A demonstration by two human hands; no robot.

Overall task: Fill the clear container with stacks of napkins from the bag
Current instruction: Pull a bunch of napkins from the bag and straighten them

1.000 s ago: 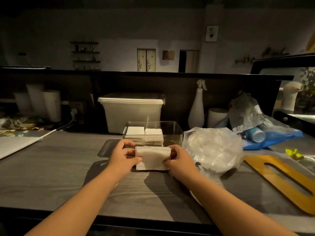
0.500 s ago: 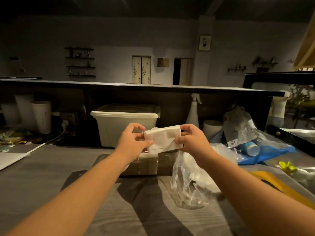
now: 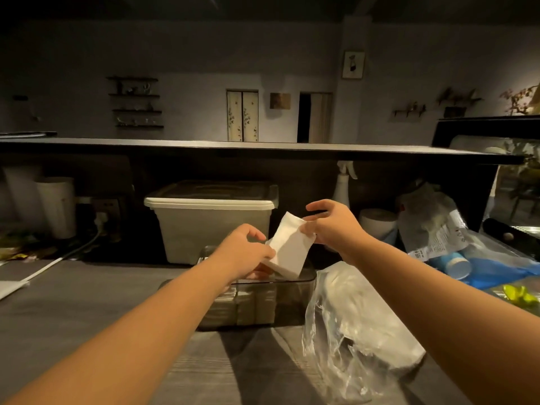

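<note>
The grey counter [image 3: 87, 317] runs under both forearms, and a white lidded bin [image 3: 210, 226] stands beyond the hands against the dark back panel. Below the right forearm, just right of the container, lies the crumpled plastic bag [image 3: 350, 331], with more napkins apparently inside it.

Directly under the hands sits the clear container [image 3: 295, 305]. Its left part, beneath the left wrist, already holds packed stacks [image 3: 251, 302]. The right part looks free, and that is where the load is headed.

The left hand [image 3: 242, 255] has its fingers curled round the lower left edge of the napkin stack [image 3: 289, 249]. The right hand [image 3: 330, 226] pinches the upper right corner lightly between thumb and lower fingers, with the index finger lifted clear. The stack hangs tilted between them, and its lower corner is dipping past the container's rim.

To do this step well, the person probably needs to square the stack before letting go, bringing the high right corner down so the napkins go in flat rather than corner first. Soft paper fans and slumps easily, so both hands should keep the edges pressed together until the stack rests beside the earlier ones. The lighter right pinch is the likelier to let sheets slide. The bag lies close to the container's right wall, so it could catch the right wrist on the way down.
</note>
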